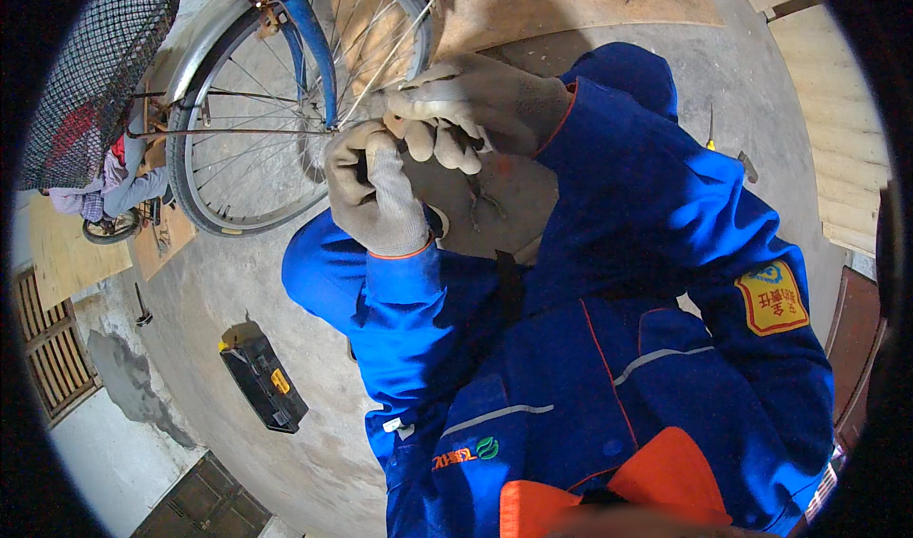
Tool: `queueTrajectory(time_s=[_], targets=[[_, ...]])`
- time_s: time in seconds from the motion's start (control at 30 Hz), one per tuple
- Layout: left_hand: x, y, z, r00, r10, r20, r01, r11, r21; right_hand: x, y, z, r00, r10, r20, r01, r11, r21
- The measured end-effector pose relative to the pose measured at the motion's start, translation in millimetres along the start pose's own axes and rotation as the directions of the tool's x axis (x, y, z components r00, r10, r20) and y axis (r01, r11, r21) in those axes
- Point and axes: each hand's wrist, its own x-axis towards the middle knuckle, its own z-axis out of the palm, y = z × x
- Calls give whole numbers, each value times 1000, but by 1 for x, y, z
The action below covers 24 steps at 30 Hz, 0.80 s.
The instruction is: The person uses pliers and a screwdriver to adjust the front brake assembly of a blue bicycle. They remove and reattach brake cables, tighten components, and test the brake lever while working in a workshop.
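Observation:
A bicycle wheel with a black tyre (pixel 181 181) and thin spokes stands in front of me, held by a blue fork (pixel 319 58). Both hands wear beige work gloves and meet just to the right of the wheel's hub. My left hand (pixel 380 191) is closed, its fingers curled toward the other hand. My right hand (pixel 490 105) is closed too, fingertips bent down beside the left thumb. Whatever is pinched between them is hidden by the gloves. A pale metal rod (pixel 390 58) slants across the wheel toward the hands.
A black mesh basket (pixel 105 72) sits at upper left. Beyond it a person (pixel 138 191) is beside a small wheel (pixel 111 226). An open black toolbox (pixel 262 381) lies on the floor at left. A yellow-handled screwdriver (pixel 710 141) lies at right; wooden boards (pixel 656 0) are behind.

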Motion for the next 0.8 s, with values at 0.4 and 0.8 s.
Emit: queueTrajectory(time_s=[0.4, 0.8], targets=[[7, -6, -5, 872, -475, 116, 462, 723, -514, 12, 9, 1, 758, -650, -56, 471, 604, -643], [5, -11, -5, 878, -474, 62, 441, 753, -487, 21, 16, 0, 583, -737, 342, 452, -56, -890]])
